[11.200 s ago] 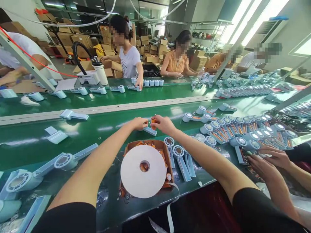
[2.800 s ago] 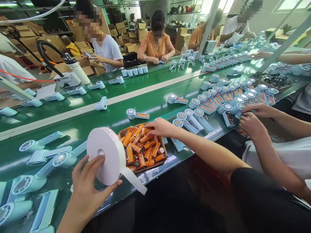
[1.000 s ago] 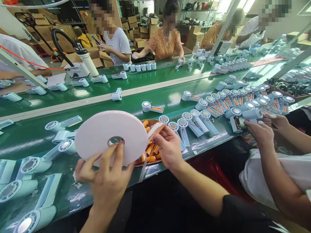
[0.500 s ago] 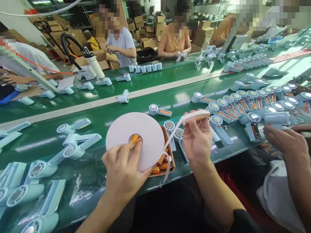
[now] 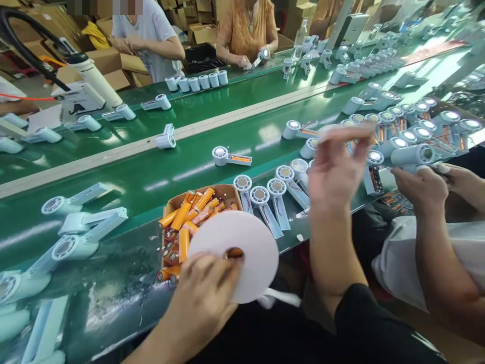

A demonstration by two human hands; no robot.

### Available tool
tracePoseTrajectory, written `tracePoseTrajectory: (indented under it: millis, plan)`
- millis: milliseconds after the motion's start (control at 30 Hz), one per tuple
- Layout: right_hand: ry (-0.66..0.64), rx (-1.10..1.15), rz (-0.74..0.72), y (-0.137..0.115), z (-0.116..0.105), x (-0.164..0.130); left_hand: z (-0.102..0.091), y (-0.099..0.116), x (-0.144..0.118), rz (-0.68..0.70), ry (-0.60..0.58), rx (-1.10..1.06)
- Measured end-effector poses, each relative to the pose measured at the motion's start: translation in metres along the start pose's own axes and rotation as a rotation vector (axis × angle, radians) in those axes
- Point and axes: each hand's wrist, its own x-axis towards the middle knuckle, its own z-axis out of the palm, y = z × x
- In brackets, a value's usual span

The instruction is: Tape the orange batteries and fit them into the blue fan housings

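Near edge of the green tabletop (image 5: 125,283). Our left hand (image 5: 204,298) holds a white tape roll (image 5: 242,247), a flat, wide disc of pale tape with a small core hole, face tilted toward us. Grip of the left hand: closed on the roll's near-left rim, fingers spread over its face up to the core. The roll hangs over the near right corner of a brown cardboard box (image 5: 172,205) and partly past the tabletop's near edge. A loose white tail of tape (image 5: 282,298) trails from the roll's underside, off the edge to the right.

Our right hand (image 5: 335,172) is raised, blurred, well to the right of the roll. Its fingers pinch together at the top with a pale blur at the tips; we cannot tell whether that grip holds anything.

The box is packed with orange batteries (image 5: 189,215), wires showing at its near side.

Open room: bare green belt far of the box, up to one lone fan body (image 5: 229,156). Left of the box, pale blue fan shells (image 5: 81,230) crowd the near-left. Right of the box, a row of fan halves (image 5: 271,202) lies just beside it. Further right a co-worker's hand (image 5: 420,189) holds another fan among a dense cluster.
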Motion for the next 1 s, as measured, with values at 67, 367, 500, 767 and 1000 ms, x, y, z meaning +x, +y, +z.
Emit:
tracePoseTrajectory:
  millis: [67, 367, 500, 767, 1000]
  plan:
    - [0.001, -0.032, -0.025, 0.000, -0.010, -0.004, -0.009, -0.021, -0.012, -0.059, -0.029, 0.000]
    - [0.117, -0.154, -0.065, 0.028, -0.064, -0.048, -0.018, -0.188, 0.059, -0.549, -0.264, -0.193]
    - [0.167, -0.200, -0.030, 0.025, -0.080, -0.049, 0.030, -0.250, 0.156, -0.688, -0.371, 0.061]
    - [0.278, -0.443, 0.070, 0.026, -0.078, -0.050, 0.101, -0.347, 0.214, -0.852, -0.489, 0.264]
    - [0.300, -0.532, 0.063, 0.017, -0.072, -0.047, 0.059, -0.354, 0.164, -0.779, -0.575, 0.227]
